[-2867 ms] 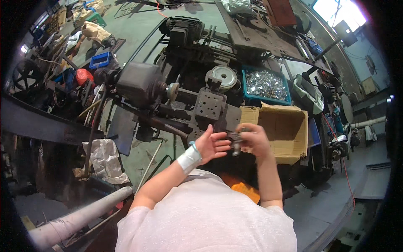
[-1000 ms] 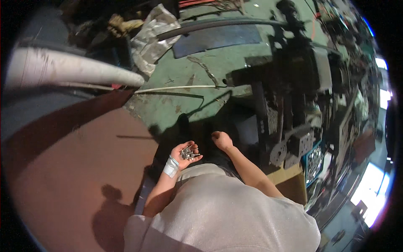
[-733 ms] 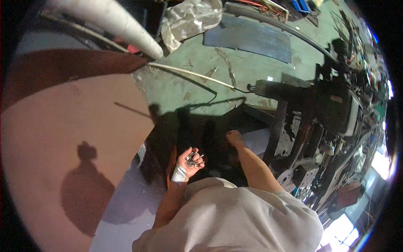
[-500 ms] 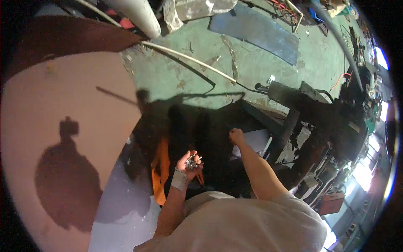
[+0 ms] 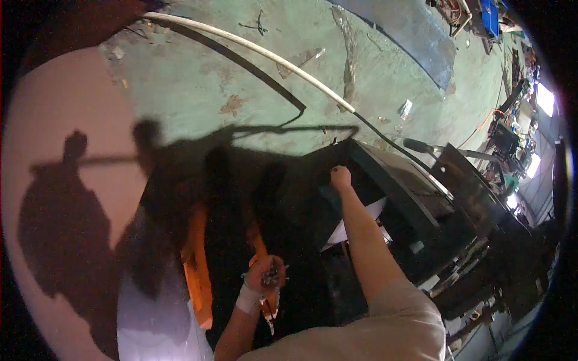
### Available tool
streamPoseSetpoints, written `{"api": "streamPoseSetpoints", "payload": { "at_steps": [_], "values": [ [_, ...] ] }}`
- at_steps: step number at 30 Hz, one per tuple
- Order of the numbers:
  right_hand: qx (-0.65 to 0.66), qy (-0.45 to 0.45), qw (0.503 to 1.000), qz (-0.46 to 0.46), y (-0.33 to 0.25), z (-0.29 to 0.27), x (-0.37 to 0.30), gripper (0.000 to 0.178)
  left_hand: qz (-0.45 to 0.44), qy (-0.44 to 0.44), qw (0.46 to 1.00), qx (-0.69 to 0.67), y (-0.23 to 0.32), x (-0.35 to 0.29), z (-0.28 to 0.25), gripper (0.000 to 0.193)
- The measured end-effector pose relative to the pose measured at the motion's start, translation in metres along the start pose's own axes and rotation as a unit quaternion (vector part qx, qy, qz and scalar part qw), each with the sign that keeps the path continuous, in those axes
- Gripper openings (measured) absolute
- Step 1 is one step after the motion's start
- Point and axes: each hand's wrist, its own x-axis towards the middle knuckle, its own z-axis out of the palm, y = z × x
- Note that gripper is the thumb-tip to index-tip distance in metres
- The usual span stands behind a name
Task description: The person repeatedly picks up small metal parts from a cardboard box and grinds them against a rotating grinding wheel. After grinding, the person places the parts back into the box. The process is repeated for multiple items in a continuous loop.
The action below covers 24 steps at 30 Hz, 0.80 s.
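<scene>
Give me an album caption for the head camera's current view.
Left hand holding small metal parts, right hand extended ahead, amid orange bars, a pale pole and green floor.

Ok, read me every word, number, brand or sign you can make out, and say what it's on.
None: no word, number, brand or sign can be read.
Metal pieces in the left hand: too small and blurred to tell.
Silvery scrap on the floor: too small to tell.
Equipment at the far right: too small and dark to tell.
</scene>
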Motion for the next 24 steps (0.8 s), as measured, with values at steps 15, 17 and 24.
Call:
{"api": "streamPoseSetpoints", "payload": {
  "at_steps": [15, 17, 24],
  "values": [
    [0.143, 0.142, 0.961, 0.187, -0.012, 0.056, 0.137, 0.024, -0.042, 0.093, 0.956, 0.274, 0.017, 0.030, 0.022, 0.016],
    [0.145, 0.159, 0.955, 0.202, -0.017, 0.056, 0.123, 0.024, -0.026, 0.053, 0.942, 0.330, 0.017, 0.033, 0.011, 0.018],
    [0.251, 0.101, 0.950, 0.152, -0.049, 0.114, -0.015, 0.023, 0.015, 0.037, 0.955, 0.294, 0.014, 0.031, -0.013, 0.022]
  ]
}}
